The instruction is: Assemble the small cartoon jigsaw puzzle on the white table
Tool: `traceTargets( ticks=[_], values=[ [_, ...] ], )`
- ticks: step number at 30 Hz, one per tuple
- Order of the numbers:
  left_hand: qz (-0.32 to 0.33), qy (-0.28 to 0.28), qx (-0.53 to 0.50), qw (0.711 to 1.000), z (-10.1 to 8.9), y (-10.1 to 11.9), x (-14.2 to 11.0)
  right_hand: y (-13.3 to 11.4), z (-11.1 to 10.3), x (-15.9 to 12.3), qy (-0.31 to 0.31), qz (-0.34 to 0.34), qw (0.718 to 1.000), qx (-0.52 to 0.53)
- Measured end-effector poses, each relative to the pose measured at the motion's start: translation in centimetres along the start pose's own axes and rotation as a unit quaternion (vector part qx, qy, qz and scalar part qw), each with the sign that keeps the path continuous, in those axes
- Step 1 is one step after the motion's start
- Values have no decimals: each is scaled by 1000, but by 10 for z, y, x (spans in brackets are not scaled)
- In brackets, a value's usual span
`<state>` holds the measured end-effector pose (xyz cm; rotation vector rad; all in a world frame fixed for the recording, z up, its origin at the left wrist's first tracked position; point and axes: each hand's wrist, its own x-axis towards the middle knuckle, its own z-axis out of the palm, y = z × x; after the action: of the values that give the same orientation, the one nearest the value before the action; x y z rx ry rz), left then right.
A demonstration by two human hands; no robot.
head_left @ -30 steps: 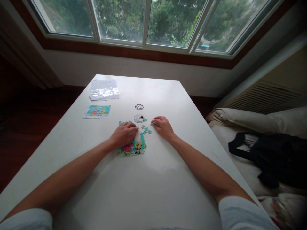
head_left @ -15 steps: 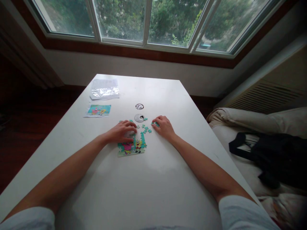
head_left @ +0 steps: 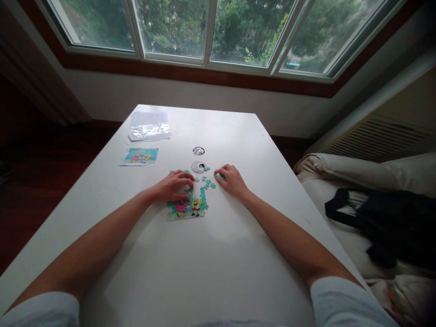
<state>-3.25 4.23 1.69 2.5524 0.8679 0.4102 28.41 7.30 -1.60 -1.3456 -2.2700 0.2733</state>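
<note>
Broadly, the view is filled by a white table (head_left: 204,272), beyond which a wide window (head_left: 173,27) is framed in dark wood. To the right of the table a pale sofa (head_left: 340,163) is seen, with a dark garment (head_left: 397,222) laid over it.

Near the middle of the table the two bare hands are held low. The left hand (head_left: 170,187) is spread over the upper left part of the puzzle, the thumb parted from the curved fingers; nothing is seen to be pinched by it. The right hand (head_left: 232,180) is curled over a few teal pieces (head_left: 221,176) — whether one is pinched cannot be told.

The partly assembled puzzle (head_left: 196,206) is set flat between the forearms, its lower rows joined and two cartoon figures shown on it. At the far left a clear plastic packet (head_left: 150,131) is laid over paper, and nearer, a printed picture (head_left: 141,156) is placed with similar figures.

Ahead of the hands a grey disc (head_left: 195,167) is seen, with a smaller round piece (head_left: 198,151) placed beyond it. Smallest of all, loose pieces (head_left: 208,182) are scattered between the hands — one is set against the grey disc's right edge.
</note>
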Motion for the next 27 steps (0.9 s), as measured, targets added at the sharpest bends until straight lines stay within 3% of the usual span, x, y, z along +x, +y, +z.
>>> traceTargets(
  ticks=[18,27],
  values=[
    [3,4,3,1000,0,2,-1,4,-2,5,-43,-11,999,-29],
    [0,1,-2,1000,1,-1,0,7,-13,8,-81,-39,996,-9]
  ],
)
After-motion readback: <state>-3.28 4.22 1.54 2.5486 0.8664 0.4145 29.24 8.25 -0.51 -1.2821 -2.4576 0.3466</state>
